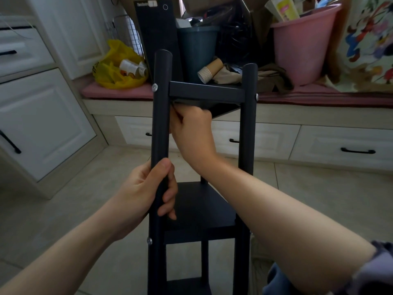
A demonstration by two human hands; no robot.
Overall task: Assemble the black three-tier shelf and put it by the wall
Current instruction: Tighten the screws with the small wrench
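Left hand [146,188] grips shelf [202,209] post; right hand [191,128] curled under top tier

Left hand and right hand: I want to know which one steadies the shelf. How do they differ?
The left hand wraps the nearest post in a full grip; the right hand curls under the top tier, and what it holds cannot be told. The left hand sits lower, just above the middle tier; the right hand sits higher. Both touch the black shelf.
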